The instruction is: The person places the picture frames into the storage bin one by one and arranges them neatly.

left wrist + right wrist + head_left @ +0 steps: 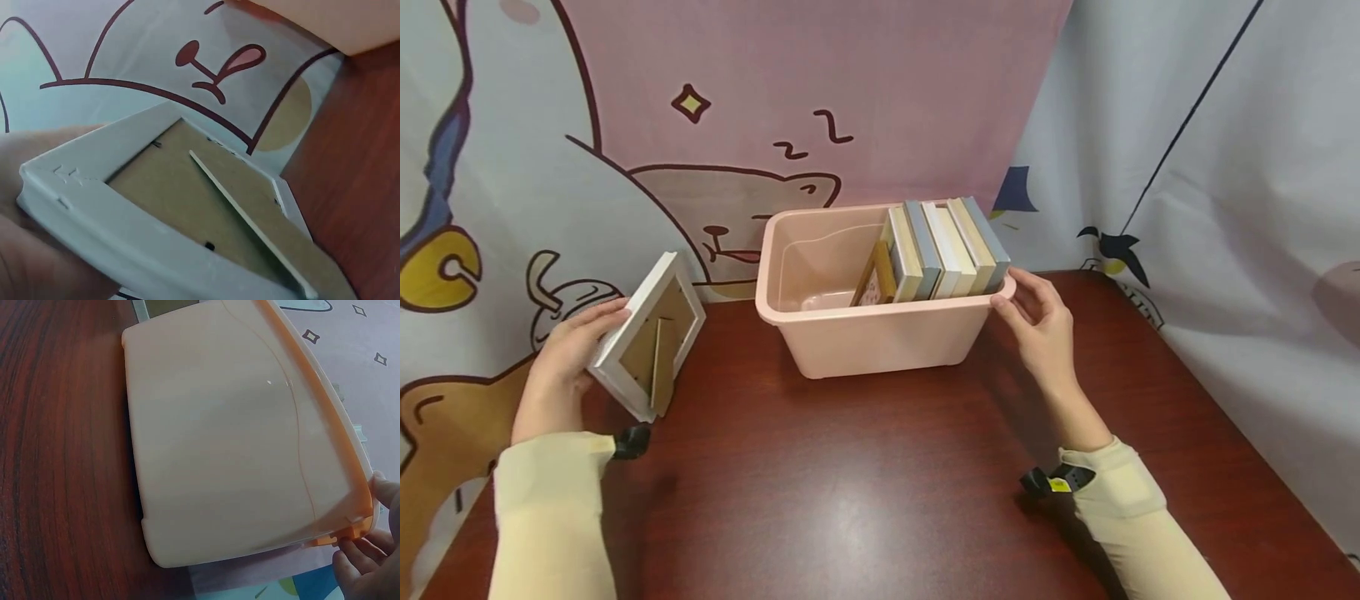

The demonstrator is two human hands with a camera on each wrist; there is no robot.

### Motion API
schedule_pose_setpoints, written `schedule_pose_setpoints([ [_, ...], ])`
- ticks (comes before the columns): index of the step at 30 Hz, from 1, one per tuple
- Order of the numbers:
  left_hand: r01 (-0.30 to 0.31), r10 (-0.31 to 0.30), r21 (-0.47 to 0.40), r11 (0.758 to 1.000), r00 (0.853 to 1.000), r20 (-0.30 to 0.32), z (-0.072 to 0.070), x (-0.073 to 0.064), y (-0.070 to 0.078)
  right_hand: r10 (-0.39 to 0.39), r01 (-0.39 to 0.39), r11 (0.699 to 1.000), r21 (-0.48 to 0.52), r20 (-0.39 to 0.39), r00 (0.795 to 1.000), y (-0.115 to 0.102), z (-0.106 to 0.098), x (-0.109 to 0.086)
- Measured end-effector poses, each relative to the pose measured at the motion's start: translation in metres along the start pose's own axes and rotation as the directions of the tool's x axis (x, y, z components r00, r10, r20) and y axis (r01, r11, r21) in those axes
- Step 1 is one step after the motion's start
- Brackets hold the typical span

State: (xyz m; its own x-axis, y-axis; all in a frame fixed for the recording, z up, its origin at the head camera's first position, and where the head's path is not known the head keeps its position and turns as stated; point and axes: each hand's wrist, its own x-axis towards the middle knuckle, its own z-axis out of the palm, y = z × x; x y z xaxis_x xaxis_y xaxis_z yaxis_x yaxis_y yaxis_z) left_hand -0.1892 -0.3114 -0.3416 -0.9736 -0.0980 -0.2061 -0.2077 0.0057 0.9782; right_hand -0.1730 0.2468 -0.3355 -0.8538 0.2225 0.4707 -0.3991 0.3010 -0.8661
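My left hand (pixel 561 362) grips a white photo frame (pixel 681 310) by its left edge, at the left of the table. The frame leans, its brown back and folding stand (pixel 262 231) facing me; whether its lower corner touches the table I cannot tell. At the right front corner of a pink plastic bin (pixel 880 342), my right hand (pixel 1047 337) pinches the rim, thumb on top and fingers below. Several book-like items (pixel 951 258) with grey-blue and cream edges stand upright in the bin's right half. Beside them leans a small brown-edged frame (pixel 886 271).
The bin's left part shows its bare floor. A dark red wooden table (pixel 850 475) lies under everything. Cartoon-printed cloth (pixel 850 75) hangs close behind the bin, and pale cloth (pixel 1262 167) runs along the right side.
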Motion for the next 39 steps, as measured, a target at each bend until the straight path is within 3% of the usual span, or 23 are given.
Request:
schedule_pose_setpoints([
  [2, -0.066, 0.066, -0.005, 0.998, 0.998, -0.025, 0.002, -0.001, -0.002, 0.001, -0.001, 1.000, 0.004, -0.002, 1.000, -0.001, 0.000, 0.000],
  [5, -0.124, 0.140, 0.171, 0.977, 0.987, -0.084, 0.007, -0.004, -0.003, 0.003, -0.003, 1.000, 0.006, 0.002, 1.000, 0.000, 0.000, 0.001],
  [7, -0.110, 0.157, 0.318, 0.942, 0.980, -0.125, 0.010, -0.006, -0.002, 0.007, -0.007, 1.000, 0.002, 0.005, 1.000, 0.000, 0.000, 0.001],
  [9, -0.092, 0.179, 0.446, 0.890, 0.971, -0.157, 0.013, -0.008, -0.001, 0.011, -0.010, 1.000, -0.003, 0.005, 1.000, 0.000, 0.000, 0.001],
  [10, -0.090, 0.189, 0.476, 0.875, 0.968, -0.165, 0.014, -0.008, 0.000, 0.012, -0.012, 1.000, -0.005, 0.003, 1.000, 0.000, 0.000, 0.001],
  [13, -0.120, 0.246, 0.528, 0.841, 0.953, -0.175, 0.018, -0.009, 0.001, 0.013, -0.013, 1.000, -0.007, 0.003, 1.000, 0.000, -0.001, 0.001],
  [16, -0.166, 0.319, 0.556, 0.814, 0.928, -0.190, 0.022, -0.010, 0.002, 0.014, -0.014, 1.000, -0.005, 0.007, 1.000, 0.000, -0.001, 0.001],
  [21, -0.154, 0.378, 0.573, 0.805, 0.878, -0.295, 0.035, -0.019, 0.009, 0.014, -0.014, 1.000, -0.002, 0.014, 1.000, 0.000, -0.001, 0.001],
  [24, -0.165, 0.426, 0.570, 0.805, 0.829, -0.362, 0.047, -0.027, 0.020, 0.009, -0.009, 1.000, -0.003, 0.014, 1.000, 0.000, -0.002, 0.001],
  [26, -0.207, 0.481, 0.567, 0.797, 0.786, -0.389, 0.055, -0.033, 0.030, 0.009, -0.009, 1.000, -0.002, 0.012, 1.000, 0.000, -0.002, 0.001],
  [29, -0.304, 0.564, 0.540, 0.785, 0.711, -0.420, 0.068, -0.042, 0.044, 0.013, -0.013, 1.000, 0.000, 0.010, 1.000, 0.000, -0.001, 0.001],
  [32, -0.422, 0.642, 0.497, 0.758, 0.618, -0.454, 0.083, -0.052, 0.056, 0.015, -0.015, 1.000, 0.004, 0.013, 1.000, -0.001, -0.001, 0.001],
  [34, -0.508, 0.687, 0.463, 0.726, 0.555, -0.469, 0.094, -0.057, 0.063, 0.016, -0.016, 1.000, 0.004, 0.011, 1.000, -0.001, -0.001, 0.001],
  [36, -0.603, 0.739, 0.431, 0.671, 0.493, -0.459, 0.106, -0.060, 0.068, 0.017, -0.017, 1.000, 0.004, 0.008, 1.000, -0.001, -0.001, 0.001],
  [39, -0.700, 0.784, 0.381, 0.604, 0.436, -0.442, 0.126, -0.062, 0.072, 0.019, -0.019, 1.000, 0.004, 0.004, 1.000, 0.000, -0.001, 0.001],
])
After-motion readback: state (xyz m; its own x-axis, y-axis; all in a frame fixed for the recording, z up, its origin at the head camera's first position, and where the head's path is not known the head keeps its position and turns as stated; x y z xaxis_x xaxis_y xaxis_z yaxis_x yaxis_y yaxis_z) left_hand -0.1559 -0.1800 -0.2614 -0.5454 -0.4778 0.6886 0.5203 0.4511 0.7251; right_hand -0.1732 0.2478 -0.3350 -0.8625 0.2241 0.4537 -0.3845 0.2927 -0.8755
